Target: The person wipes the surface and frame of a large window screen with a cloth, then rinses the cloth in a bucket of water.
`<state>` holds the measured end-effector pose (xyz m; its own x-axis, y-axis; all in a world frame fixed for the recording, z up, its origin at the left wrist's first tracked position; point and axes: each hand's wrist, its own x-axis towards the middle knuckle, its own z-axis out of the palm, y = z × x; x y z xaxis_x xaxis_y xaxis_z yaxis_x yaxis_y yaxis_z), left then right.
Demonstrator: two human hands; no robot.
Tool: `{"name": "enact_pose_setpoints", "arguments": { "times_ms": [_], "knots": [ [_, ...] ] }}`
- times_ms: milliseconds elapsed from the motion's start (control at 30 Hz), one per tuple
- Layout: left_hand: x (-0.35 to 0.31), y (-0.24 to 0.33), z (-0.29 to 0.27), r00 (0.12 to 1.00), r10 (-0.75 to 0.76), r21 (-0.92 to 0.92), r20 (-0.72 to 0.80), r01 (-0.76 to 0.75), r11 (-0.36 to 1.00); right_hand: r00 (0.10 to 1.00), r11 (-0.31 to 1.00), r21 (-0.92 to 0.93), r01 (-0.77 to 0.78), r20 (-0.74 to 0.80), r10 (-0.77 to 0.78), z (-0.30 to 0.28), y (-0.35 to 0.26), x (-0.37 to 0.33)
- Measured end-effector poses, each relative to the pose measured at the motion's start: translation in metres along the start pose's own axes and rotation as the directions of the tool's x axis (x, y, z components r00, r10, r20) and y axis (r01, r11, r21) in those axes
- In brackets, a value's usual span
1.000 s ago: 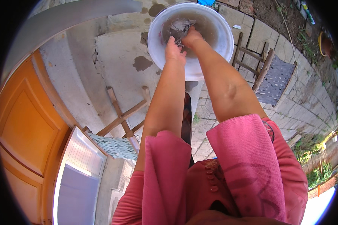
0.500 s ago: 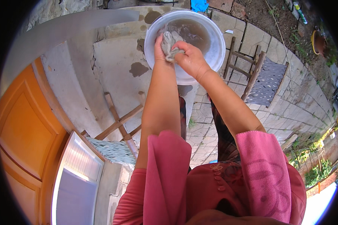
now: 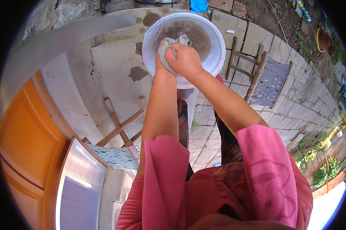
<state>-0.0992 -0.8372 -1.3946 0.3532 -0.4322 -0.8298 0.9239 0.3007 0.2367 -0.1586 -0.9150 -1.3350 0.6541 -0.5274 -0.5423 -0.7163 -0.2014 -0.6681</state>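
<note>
A wet grey cloth (image 3: 166,50) is bunched between my two hands over a round white basin (image 3: 217,46). Murky brownish water (image 3: 198,36) fills the basin's bottom. My left hand (image 3: 159,61) is under and beside the cloth, mostly covered by it, its fingers wrapped around the bundle. My right hand (image 3: 185,59) is closed in a fist on the cloth's near right side, pressing on it. A loose end of the cloth sticks up beyond my right knuckles.
A low folding stool (image 3: 270,82) with a woven grey seat lies to the right on the paving. Another wooden-legged stool (image 3: 117,155) with a pale woven seat is at the left, near an orange door (image 3: 31,134). A blue item (image 3: 198,5) lies behind the basin.
My right hand has turned over and closed more tightly onto the cloth. The bundle has shifted slightly left and nearer, and the view has moved a little.
</note>
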Motion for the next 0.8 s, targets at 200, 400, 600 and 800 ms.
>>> {"name": "enact_pose_setpoints", "arguments": {
  "times_ms": [200, 400, 600, 800],
  "knots": [
    [0.014, -0.008, -0.008, 0.961, 0.032, 0.189, -0.274, 0.021, 0.982, 0.964, 0.953, -0.145, -0.264, -0.014, 0.265, 0.009, 0.057, 0.092],
    [0.024, 0.006, -0.012, 0.915, -0.054, 0.246, -0.400, 0.164, 0.955, 0.834, 0.802, -0.232, -0.550, -0.210, 0.511, 0.065, 0.084, 0.106],
    [0.026, 0.004, 0.000, 0.882, -0.076, 0.134, -0.466, 0.155, 0.979, 0.879, 0.903, -0.243, -0.354, 0.244, 0.410, 0.063, 0.105, 0.117],
    [0.042, 0.012, -0.031, 0.998, -0.056, -0.029, -0.015, 0.055, 0.998, 0.975, 0.939, 0.315, 0.135, 0.127, -0.182, 0.003, 0.025, 0.021]
  ]
}}
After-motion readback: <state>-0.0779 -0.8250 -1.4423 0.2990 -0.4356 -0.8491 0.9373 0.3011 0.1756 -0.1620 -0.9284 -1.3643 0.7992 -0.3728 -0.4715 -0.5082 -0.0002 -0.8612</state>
